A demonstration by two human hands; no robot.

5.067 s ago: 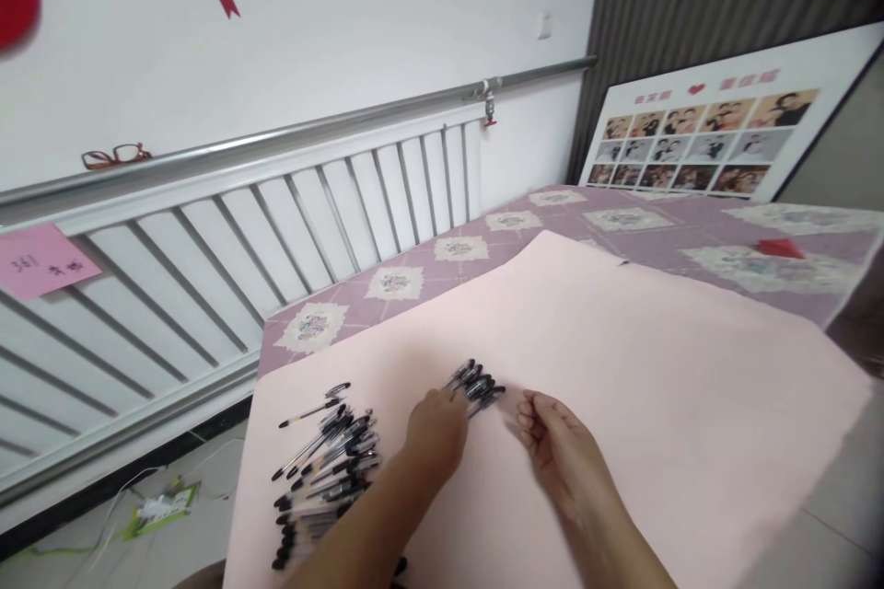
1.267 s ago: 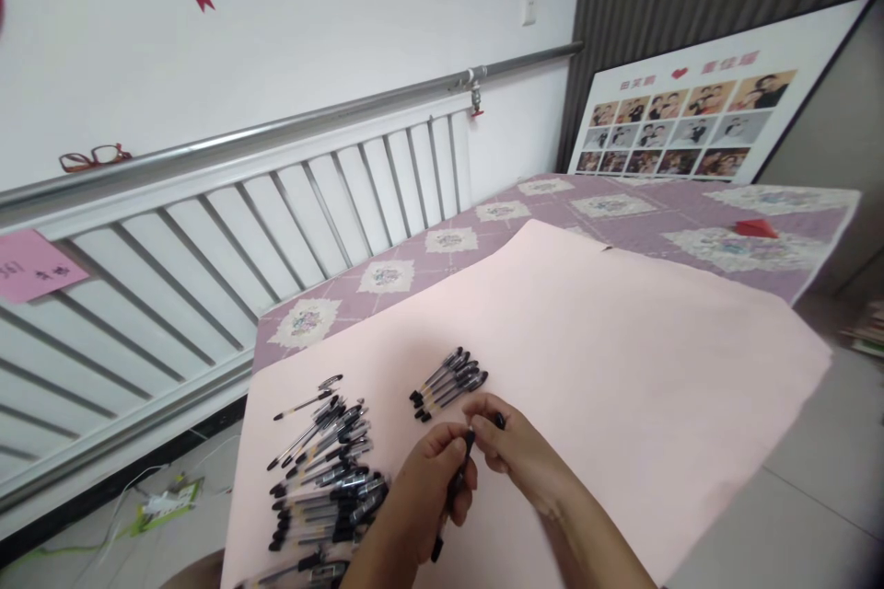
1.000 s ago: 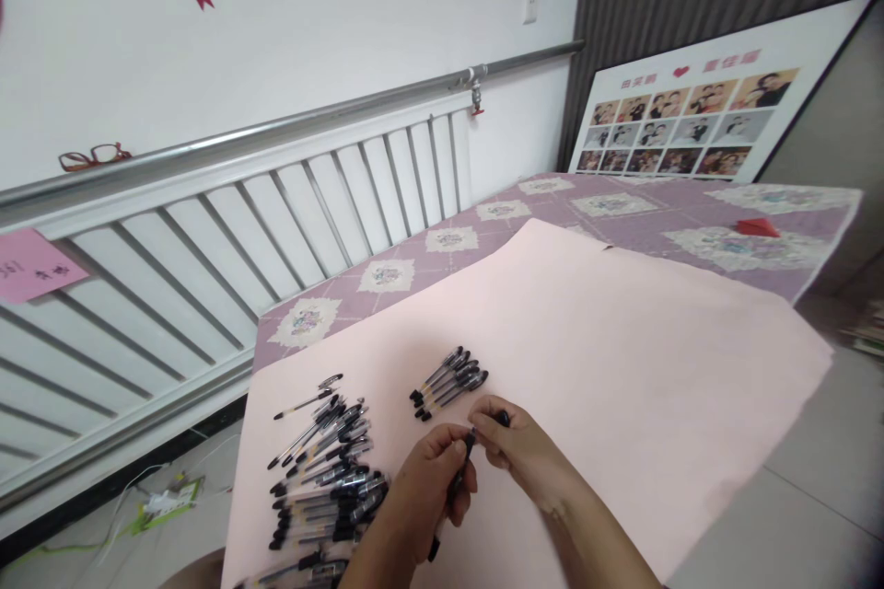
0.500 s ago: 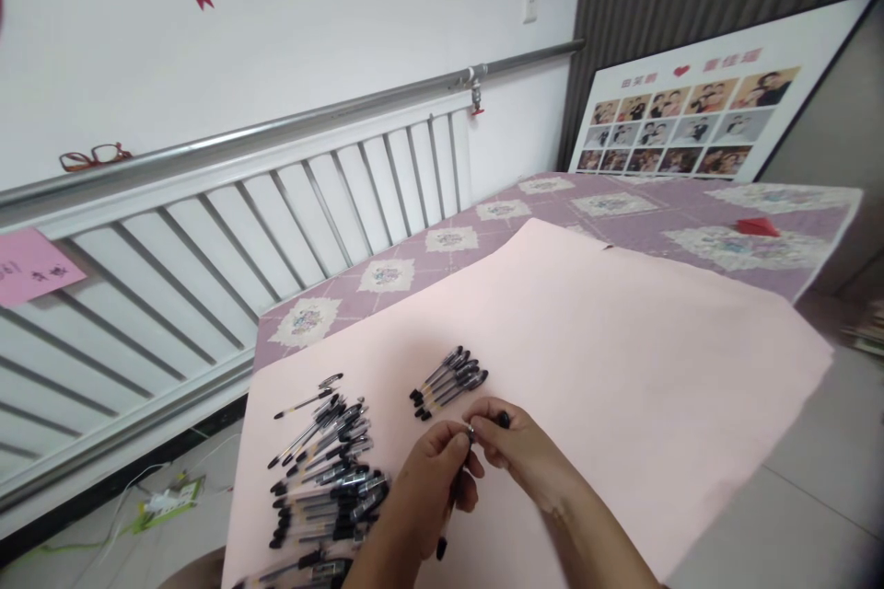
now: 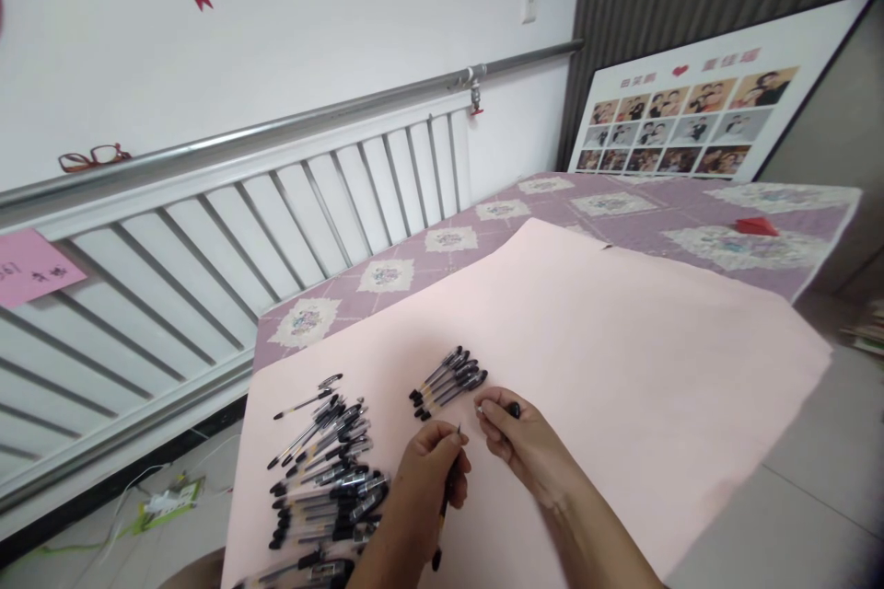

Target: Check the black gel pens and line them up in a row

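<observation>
My left hand [image 5: 432, 465] is closed around a black gel pen [image 5: 440, 534]. Its bare point sticks up past the thumb, and its black end hangs below the fingers. Just to the right, apart from that point, my right hand [image 5: 507, 428] is pinched shut on a pen cap [image 5: 513, 409], whose black end shows behind the thumb. Something small and pale shows at the right fingertips, too small to name. Beyond the hands lies a neat row of several capped pens [image 5: 448, 384]. A larger pile of pens [image 5: 328, 469] lies left of my left hand, partly hidden by the forearm.
Pink paper [image 5: 622, 368] covers much of the table, over a purple patterned tablecloth [image 5: 476, 239]. A red folded paper [image 5: 756, 226] lies at the far right. A white radiator [image 5: 310, 212] borders the left side. A photo board [image 5: 691, 110] leans behind the table.
My hands, which were together at the pen's upper end, have drawn apart. The right hand moved slightly right with the cap, and the pen's bare point now shows in the left.
</observation>
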